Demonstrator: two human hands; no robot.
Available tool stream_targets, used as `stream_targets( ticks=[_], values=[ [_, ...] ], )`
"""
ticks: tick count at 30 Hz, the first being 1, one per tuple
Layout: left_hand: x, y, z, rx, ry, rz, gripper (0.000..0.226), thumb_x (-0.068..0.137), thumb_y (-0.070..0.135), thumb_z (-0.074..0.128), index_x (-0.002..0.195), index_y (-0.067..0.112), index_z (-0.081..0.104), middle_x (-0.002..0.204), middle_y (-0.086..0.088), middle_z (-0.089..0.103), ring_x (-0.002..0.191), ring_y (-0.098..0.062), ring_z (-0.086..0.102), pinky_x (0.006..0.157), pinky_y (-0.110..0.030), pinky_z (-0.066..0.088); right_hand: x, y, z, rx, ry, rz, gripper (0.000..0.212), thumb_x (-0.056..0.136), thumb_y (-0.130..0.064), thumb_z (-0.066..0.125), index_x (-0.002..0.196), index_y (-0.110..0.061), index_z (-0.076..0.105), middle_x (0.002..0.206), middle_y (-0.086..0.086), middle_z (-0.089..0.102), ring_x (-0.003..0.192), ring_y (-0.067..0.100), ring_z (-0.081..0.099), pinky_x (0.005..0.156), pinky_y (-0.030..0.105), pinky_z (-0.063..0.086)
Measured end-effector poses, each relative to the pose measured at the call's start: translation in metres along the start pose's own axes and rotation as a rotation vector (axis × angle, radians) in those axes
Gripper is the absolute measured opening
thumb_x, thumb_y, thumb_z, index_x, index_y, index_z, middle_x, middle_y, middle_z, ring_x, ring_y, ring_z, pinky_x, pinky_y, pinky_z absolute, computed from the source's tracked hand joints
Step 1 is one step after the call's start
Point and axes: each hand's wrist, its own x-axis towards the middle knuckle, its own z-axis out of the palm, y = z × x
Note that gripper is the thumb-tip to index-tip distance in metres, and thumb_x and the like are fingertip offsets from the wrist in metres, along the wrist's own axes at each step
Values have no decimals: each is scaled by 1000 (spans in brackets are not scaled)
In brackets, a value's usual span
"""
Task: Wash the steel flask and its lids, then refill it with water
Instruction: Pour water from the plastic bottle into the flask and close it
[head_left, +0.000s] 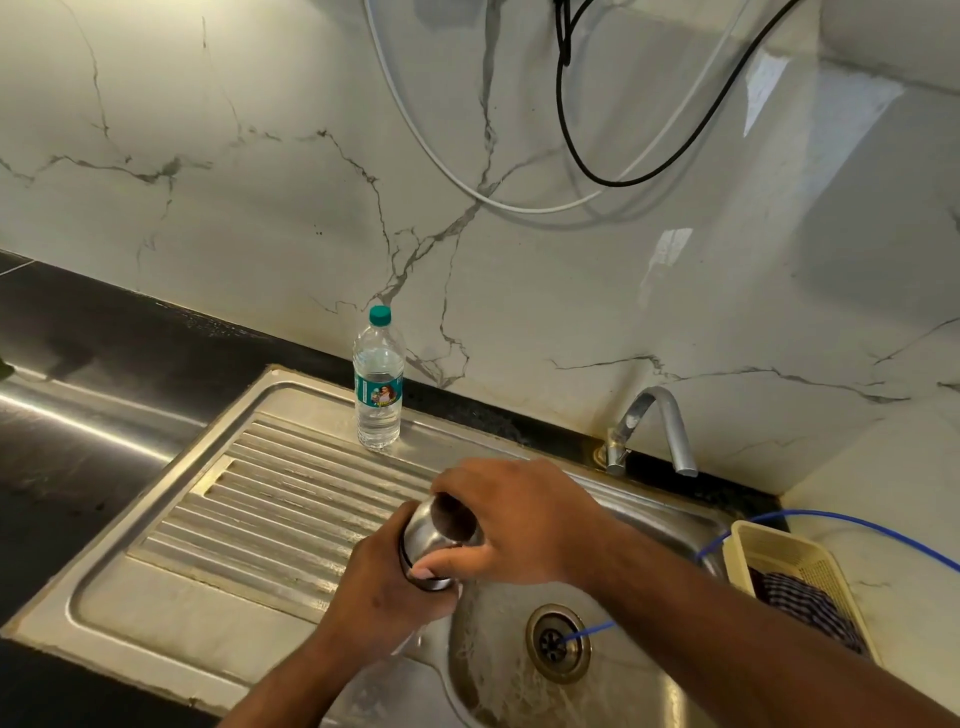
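The steel flask (422, 535) is held over the left edge of the sink basin (639, 525). My left hand (382, 592) grips its body from below, hiding most of it. My right hand (511, 525) grips the flask's steel lid (441, 519) from above, thumb along its lower rim. A dark round patch shows on the top of the lid between my fingers. No water runs from the tap (654, 426).
A plastic water bottle (379, 382) with a green cap stands on the ribbed steel drainboard (270, 504). A thin blue tube (587, 631) runs into the drain (557, 642). A cream basket (795, 566) holding a checked cloth sits at the right. Black counter lies to the left.
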Motion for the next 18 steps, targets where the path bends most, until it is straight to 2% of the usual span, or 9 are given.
stream_targets(
  ticks=[2,4,6,8,10,12,14,16,18],
  values=[
    [4,6,-11,0,-150,51,61,62,12,88,113,36,65,94,12,77,85,-7,73,73,-35,59,0,6,-1,187,-46,-46,78,76,-75,71,141,-40,47,136,-14,50,122,7,47,95,30,49],
    [7,16,-19,-16,-264,90,64,64,10,92,117,34,64,106,16,75,100,-5,71,85,-30,58,0,2,-8,561,-156,-59,95,74,-47,89,152,-45,33,151,-18,42,140,2,38,114,33,40],
    [10,27,-25,-39,-370,101,65,68,10,93,120,32,62,116,17,72,111,-5,68,91,-26,56,2,-3,-10,836,-169,-90,104,76,-14,90,158,-33,29,155,-8,46,144,5,40,120,37,37],
    [12,35,-28,-98,-464,108,66,72,4,90,127,24,61,121,5,71,116,-14,66,93,-29,56,4,-8,-9,953,-110,-116,98,78,-1,85,158,-22,31,149,3,54,141,15,47,117,47,41],
    [13,38,-30,-179,-490,69,79,72,-3,89,136,22,50,127,7,67,123,-14,63,94,-28,56,4,-9,-7,1007,-21,-116,82,81,-1,80,151,-15,42,133,10,64,129,25,59,108,53,49],
    [15,40,-29,-206,-467,50,84,70,-4,89,135,26,45,125,14,66,122,-10,63,92,-23,55,4,-9,-4,1027,98,-64,62,83,0,78,139,-9,54,114,10,70,110,26,68,98,47,57],
    [16,41,-22,-167,-388,57,78,70,0,90,130,29,50,119,13,69,116,-9,66,88,-21,56,4,-9,0,1053,206,15,51,84,-2,79,131,-10,60,105,9,72,99,24,70,91,38,59],
    [17,43,-12,-143,-283,73,68,71,1,90,124,28,57,111,8,74,107,-11,70,85,-22,58,5,-9,3,1068,272,78,49,82,-10,79,128,-16,62,103,4,73,96,20,70,90,36,59],
    [19,44,-3,-167,-188,98,54,70,-4,87,111,26,68,99,0,77,94,-18,74,79,-31,62,7,-9,5,1091,322,122,48,80,-14,79,125,-21,64,102,1,72,97,20,70,90,39,60]
  ],
)
